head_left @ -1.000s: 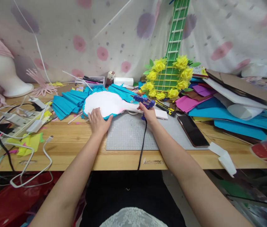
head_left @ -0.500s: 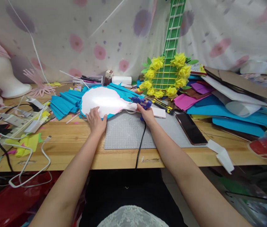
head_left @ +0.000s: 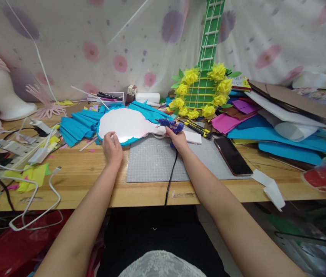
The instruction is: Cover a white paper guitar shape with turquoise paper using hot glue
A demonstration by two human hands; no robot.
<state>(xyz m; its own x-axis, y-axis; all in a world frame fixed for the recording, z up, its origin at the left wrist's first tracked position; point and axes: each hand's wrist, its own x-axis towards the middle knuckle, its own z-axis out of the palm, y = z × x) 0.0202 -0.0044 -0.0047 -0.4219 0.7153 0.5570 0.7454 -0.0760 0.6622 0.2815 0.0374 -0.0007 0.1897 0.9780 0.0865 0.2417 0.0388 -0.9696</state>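
A white ukulele-shaped board (head_left: 124,124) with a long neck lies flat, its rounded body edged in blue crepe paper (head_left: 79,125). My right hand (head_left: 179,139) is closed around a blue hot glue gun (head_left: 171,125), held over the board's neck with its nozzle pointing left. From the gun a black cord (head_left: 171,179) runs down over the table edge. At the lower left rim of the body is my left hand (head_left: 112,149), fingers loosely bent and a little apart. Whether its fingertips touch the blue edging I cannot make out.
A grey cutting mat (head_left: 148,165) lies beneath the neck. Yellow-black cutters (head_left: 199,129) and a phone (head_left: 232,157) are to the right, near stacked coloured sheets (head_left: 278,134). Behind stands a green ukulele model (head_left: 204,82) with yellow flowers. Cables and a power strip (head_left: 12,154) crowd the left.
My left hand has lifted from lying flat on the white board and drawn left to its rim, its fingers now bent. My right hand with the glue gun has stayed nearly still.
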